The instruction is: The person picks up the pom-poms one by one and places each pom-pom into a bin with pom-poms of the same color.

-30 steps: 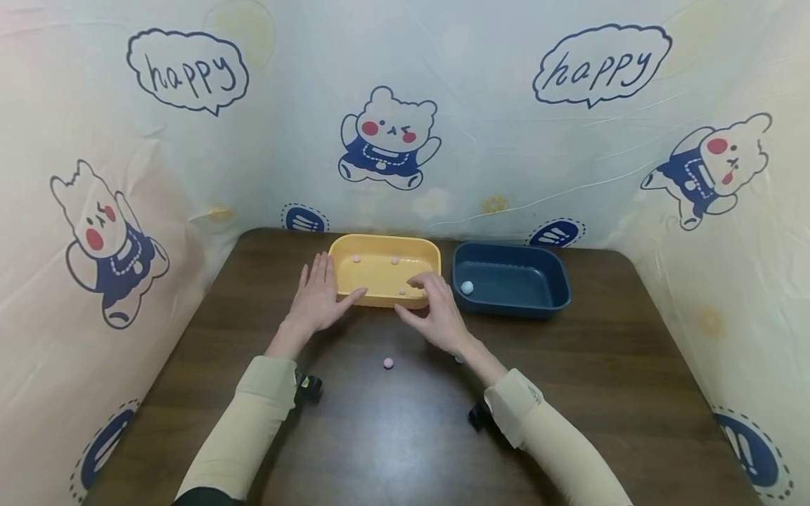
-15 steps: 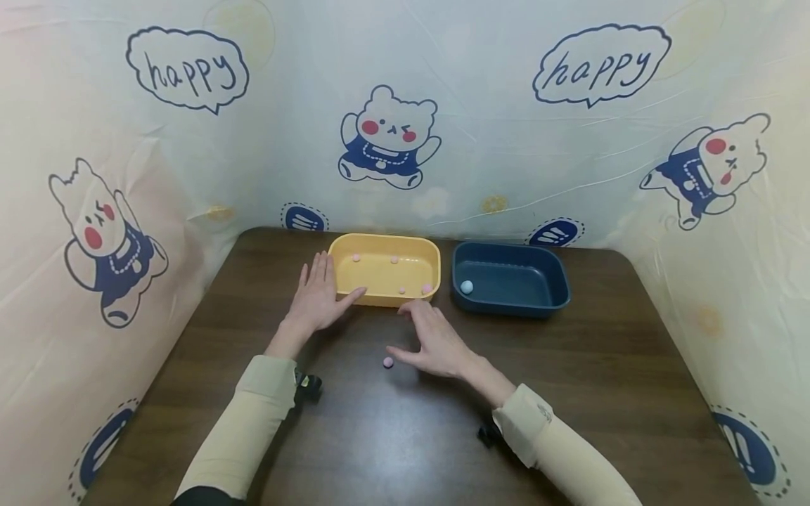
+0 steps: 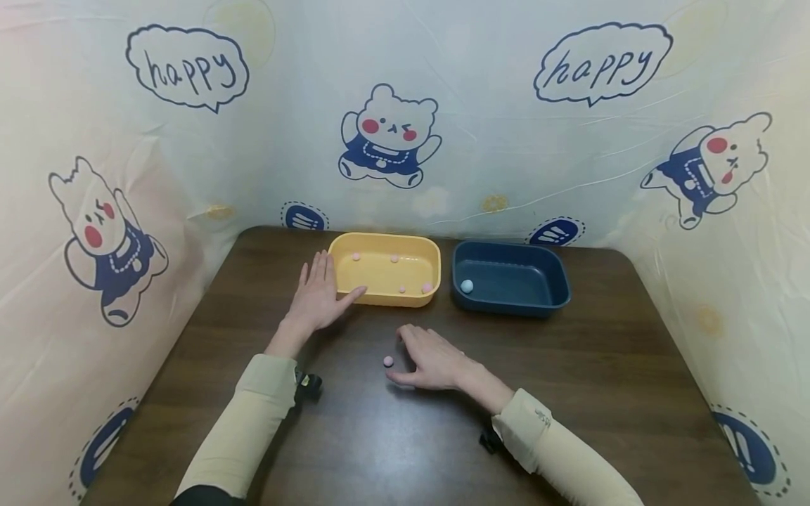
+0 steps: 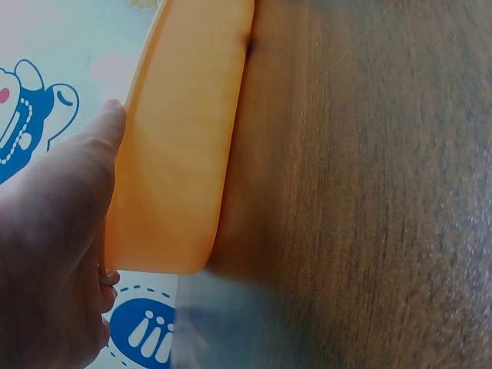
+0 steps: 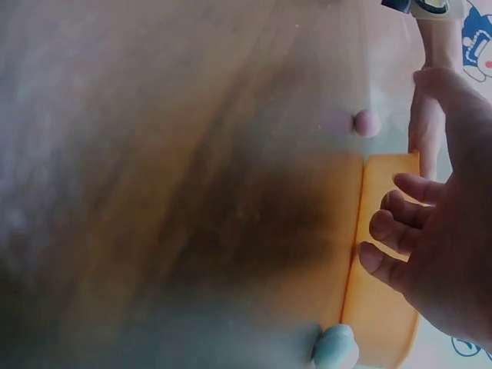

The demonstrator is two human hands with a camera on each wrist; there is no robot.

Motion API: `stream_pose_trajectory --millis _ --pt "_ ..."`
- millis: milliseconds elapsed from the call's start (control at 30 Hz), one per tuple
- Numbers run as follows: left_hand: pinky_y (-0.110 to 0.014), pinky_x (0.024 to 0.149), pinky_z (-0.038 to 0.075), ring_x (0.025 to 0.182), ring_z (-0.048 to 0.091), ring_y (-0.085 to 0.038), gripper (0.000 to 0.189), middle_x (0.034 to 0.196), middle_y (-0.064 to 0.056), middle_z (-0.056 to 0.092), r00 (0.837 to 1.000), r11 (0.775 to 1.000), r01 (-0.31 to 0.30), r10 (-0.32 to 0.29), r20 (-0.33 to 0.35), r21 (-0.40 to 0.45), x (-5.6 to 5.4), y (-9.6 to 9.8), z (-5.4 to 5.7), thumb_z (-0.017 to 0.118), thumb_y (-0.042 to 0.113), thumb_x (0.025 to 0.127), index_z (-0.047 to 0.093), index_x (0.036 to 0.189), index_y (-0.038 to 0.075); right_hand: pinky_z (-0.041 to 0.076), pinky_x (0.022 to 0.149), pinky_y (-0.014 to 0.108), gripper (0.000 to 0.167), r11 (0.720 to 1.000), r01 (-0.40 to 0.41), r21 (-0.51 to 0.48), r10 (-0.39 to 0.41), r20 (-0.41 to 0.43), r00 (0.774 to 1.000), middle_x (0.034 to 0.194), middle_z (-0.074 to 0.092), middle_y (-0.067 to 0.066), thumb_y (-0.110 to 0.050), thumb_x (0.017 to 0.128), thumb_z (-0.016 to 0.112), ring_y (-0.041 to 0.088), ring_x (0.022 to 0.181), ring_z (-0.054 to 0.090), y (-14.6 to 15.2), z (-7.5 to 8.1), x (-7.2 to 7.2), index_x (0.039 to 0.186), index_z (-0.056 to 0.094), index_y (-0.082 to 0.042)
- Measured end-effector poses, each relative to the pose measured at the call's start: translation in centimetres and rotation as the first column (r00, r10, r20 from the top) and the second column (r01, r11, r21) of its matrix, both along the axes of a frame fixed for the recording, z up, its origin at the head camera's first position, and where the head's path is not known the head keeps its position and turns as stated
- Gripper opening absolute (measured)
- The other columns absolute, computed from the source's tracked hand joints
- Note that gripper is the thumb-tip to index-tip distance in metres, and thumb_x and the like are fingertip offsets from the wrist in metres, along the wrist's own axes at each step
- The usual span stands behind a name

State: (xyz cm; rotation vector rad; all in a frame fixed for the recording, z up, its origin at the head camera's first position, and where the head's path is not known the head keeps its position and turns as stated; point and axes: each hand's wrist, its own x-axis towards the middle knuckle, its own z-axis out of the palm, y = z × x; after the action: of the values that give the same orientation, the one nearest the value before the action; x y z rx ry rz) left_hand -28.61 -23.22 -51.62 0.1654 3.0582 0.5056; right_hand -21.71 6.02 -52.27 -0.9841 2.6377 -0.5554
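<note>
My left hand (image 3: 314, 294) rests against the left front corner of the yellow box (image 3: 384, 298), fingers straight and thumb spread along its front. In the left wrist view it touches the box's wall (image 4: 181, 146). My right hand (image 3: 433, 360) hovers over the table, fingers bent and apart, with nothing between them. A small pink ball (image 3: 388, 361) lies on the table just left of its thumb and fingertips. A light blue lump (image 5: 336, 347) shows on the table in the right wrist view; in the head view the right hand hides it. Several pink balls (image 3: 427, 288) lie inside the yellow box.
Right of the yellow box stands a dark blue box (image 3: 511, 307) with a light blue ball (image 3: 467, 286) in its left front corner. Both boxes stand near the far edge of the brown table (image 3: 607, 393). A printed cloth (image 3: 481, 161) hangs behind it.
My right hand has drawn back from the yellow box's right front corner to beside the pink ball. A pink ball in that corner has come into view. My left hand has stayed put.
</note>
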Motion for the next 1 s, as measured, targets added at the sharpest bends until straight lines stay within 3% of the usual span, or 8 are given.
stream_pose_trajectory --millis 200,433,700,1000 --pt "-0.065 0.14 0.0 0.174 -0.001 -0.045 0.124 0.184 -0.027 -0.004 1.0 1.0 0.004 -0.004 0.008 -0.003 -0.2 0.1 0.0 0.037 0.087 0.101 -0.004 0.173 -0.005 0.058 0.103 0.041 0.058 0.999 -0.046 0.025 0.046 -0.005 0.999 0.13 0.067 0.005 -0.051 0.106 0.069 0.015 0.108 0.061 -0.3 -0.3 0.1 0.147 0.053 -0.012" --pt "-0.065 0.141 0.003 0.174 0.001 -0.045 0.124 0.185 -0.027 -0.003 1.0 1.0 0.0 0.0 0.004 -0.002 -0.2 0.1 0.1 0.037 0.087 0.101 -0.002 0.173 -0.006 0.055 0.09 0.033 0.043 0.995 -0.091 0.046 0.093 -0.053 0.994 0.12 0.064 0.0 -0.045 0.108 0.068 0.013 0.098 0.058 -0.7 -0.4 0.1 0.137 0.059 -0.015" --pt "-0.064 0.141 0.0 0.174 -0.003 -0.043 0.124 0.185 -0.026 -0.004 1.0 1.0 0.002 -0.002 0.011 0.001 -0.2 0.1 0.1 0.036 0.088 0.1 -0.003 0.174 -0.005 0.056 0.092 0.035 0.033 0.992 -0.105 0.069 0.112 -0.104 0.988 0.116 0.065 0.001 -0.042 0.111 0.065 0.014 0.098 0.058 -1.2 -0.6 0.1 0.129 0.061 -0.015" --pt "-0.062 0.141 -0.002 0.174 -0.002 -0.043 0.124 0.185 -0.024 -0.004 1.0 1.0 0.001 -0.001 0.009 -0.001 -0.1 0.0 0.0 0.036 0.089 0.1 -0.003 0.174 -0.003 0.057 0.095 0.036 0.026 0.991 -0.118 0.065 0.124 -0.09 0.988 0.115 0.067 0.0 -0.04 0.113 0.062 0.014 0.096 0.059 -1.6 -0.6 0.0 0.126 0.063 -0.018"
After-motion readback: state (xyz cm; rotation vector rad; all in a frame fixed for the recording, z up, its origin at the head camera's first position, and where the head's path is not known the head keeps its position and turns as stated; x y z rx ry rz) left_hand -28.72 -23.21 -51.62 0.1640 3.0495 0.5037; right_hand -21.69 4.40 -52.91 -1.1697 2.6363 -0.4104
